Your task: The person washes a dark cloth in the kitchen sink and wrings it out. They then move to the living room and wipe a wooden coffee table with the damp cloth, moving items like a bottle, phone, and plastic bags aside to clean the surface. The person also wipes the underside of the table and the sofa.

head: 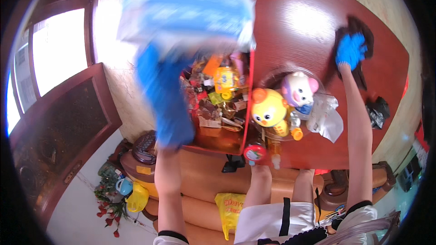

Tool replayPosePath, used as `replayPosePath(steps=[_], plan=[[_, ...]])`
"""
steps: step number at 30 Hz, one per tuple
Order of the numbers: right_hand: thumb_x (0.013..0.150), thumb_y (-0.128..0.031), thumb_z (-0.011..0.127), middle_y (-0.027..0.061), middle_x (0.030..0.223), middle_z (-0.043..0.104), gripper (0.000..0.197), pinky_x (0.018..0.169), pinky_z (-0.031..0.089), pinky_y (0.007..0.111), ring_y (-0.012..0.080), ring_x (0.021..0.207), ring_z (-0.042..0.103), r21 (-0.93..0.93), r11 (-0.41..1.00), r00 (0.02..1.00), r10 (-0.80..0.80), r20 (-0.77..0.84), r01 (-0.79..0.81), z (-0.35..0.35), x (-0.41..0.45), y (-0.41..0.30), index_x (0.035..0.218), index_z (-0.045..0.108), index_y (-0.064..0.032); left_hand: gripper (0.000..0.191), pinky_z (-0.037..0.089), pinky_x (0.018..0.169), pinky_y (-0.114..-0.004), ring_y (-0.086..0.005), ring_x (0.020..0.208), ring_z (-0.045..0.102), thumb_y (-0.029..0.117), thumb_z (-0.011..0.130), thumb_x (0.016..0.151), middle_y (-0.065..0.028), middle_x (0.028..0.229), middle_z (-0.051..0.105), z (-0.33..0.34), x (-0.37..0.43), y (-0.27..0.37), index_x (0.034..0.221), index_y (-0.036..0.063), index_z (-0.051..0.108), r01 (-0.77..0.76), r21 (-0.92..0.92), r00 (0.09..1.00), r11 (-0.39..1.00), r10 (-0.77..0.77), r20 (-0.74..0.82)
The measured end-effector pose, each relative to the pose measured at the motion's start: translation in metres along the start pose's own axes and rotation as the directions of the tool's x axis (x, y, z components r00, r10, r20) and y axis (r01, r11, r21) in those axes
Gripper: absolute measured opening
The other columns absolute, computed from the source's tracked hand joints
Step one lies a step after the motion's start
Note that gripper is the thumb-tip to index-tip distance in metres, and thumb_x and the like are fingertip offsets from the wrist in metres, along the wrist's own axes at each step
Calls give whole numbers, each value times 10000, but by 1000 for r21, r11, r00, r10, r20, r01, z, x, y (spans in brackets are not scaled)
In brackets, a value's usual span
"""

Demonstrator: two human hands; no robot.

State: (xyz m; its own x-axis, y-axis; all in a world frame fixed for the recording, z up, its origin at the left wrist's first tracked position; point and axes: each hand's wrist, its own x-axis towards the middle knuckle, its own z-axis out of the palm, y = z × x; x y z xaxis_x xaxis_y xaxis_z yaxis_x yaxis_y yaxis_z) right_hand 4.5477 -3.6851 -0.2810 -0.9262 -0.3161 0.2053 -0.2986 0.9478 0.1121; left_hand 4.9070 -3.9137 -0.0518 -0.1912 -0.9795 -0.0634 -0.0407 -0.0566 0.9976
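Observation:
My left hand (170, 88), in a blue glove, is raised at a large blue and white package (190, 9); both are motion-blurred, and the fingers are hidden at its lower edge. Beneath is a red-rimmed box (250, 108) holding wrapped snacks and a yellow bottle (225, 78). My right hand (351, 50), in a blue knit glove, lies on a dark cloth (361, 32) on the red-brown wooden table (385, 67). Between the hands, a yellow chick-like toy (269, 108) and a white and pink toy (299, 90) rest in a clear round container.
Beside the toys lies crumpled clear plastic (327, 117); a black plastic bag (378, 112) is near the right edge. A red-lidded jar (254, 152) stands at the near edge. Behind is a tan sofa (201, 180) with a yellow bag (230, 211). Red flowers (109, 211) are lower left.

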Motion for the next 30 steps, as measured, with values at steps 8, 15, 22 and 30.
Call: replayPosePath(steps=[8, 15, 22, 30], plan=[[837, -343, 405, 227, 1352, 231, 572, 965, 227, 560, 458, 1226, 213, 397, 420, 472, -880, -39, 816, -110, -66, -371, 1302, 276, -35, 381, 457, 790, -291, -240, 1049, 481, 237, 391, 894, -136, 1230, 431, -214, -129, 54, 1233, 63, 408, 130, 946, 803, 297, 528, -276], [841, -273, 450, 120, 1400, 205, 484, 1023, 207, 491, 330, 1275, 219, 140, -303, -266, -935, -235, 943, -89, -88, -365, 1301, 338, -173, 450, 377, 915, -361, -240, 1112, 444, 336, 395, 885, -99, 1267, 419, -235, -174, 42, 1234, 52, 412, 244, 17, 512, 970, -114, -851], [828, -326, 478, 129, 1409, 159, 615, 1015, 209, 519, 360, 1286, 162, 263, -26, -25, -1000, -7, 965, -75, -21, -200, 1357, 208, -163, 410, 331, 956, -373, -248, 1164, 387, 240, 378, 899, -129, 1311, 345, -201, -140, 57, 1258, 43, 377, 173, -30, 649, 984, -137, -748], [832, -318, 477, 186, 1398, 142, 619, 1029, 173, 504, 424, 1267, 141, 209, 421, 369, -896, 246, 883, -54, -8, 80, 1354, 212, -119, 455, 404, 866, -291, -213, 1093, 452, 231, 470, 867, -116, 1223, 434, -71, -108, 84, 1268, 48, 360, 221, -50, 828, 974, -215, -517]])
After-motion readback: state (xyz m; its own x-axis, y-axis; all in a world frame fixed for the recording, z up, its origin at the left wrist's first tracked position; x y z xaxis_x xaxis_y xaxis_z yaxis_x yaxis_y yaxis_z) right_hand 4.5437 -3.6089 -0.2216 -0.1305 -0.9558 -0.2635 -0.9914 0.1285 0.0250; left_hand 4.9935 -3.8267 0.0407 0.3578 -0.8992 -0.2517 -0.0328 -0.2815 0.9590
